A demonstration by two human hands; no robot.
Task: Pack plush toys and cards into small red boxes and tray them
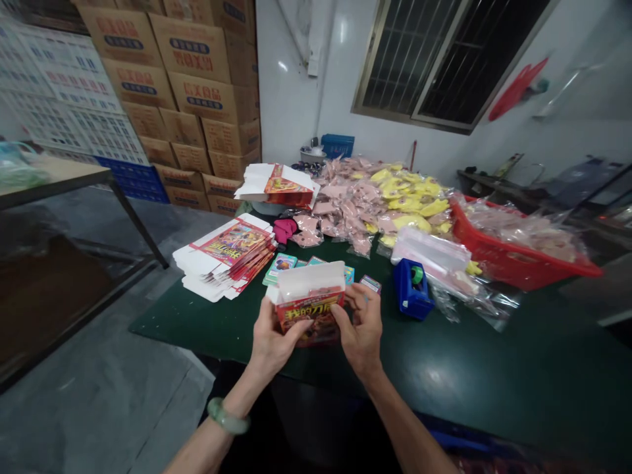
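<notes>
Between my two hands stands a red printed carton (312,309), its white top flap (311,276) raised. My left hand (274,336) grips its left side, thumb lying across the front. On the right side my right hand (363,329) holds it, thumb on the front panel and fingers behind. Behind the carton lie small stacks of colourful cards (281,270), partly hidden by it. A stack of flattened red and white cartons (232,247) lies to the left. Right of my hands sits a blue tape dispenser (413,289) with green tape.
A pile of bagged pink pieces (345,204) and yellow pieces (409,194) covers the back of the green table (474,382). A red basket (518,263) of bagged pieces stands at right, near clear plastic bags (429,250). Brown boxes (197,92) are stacked behind.
</notes>
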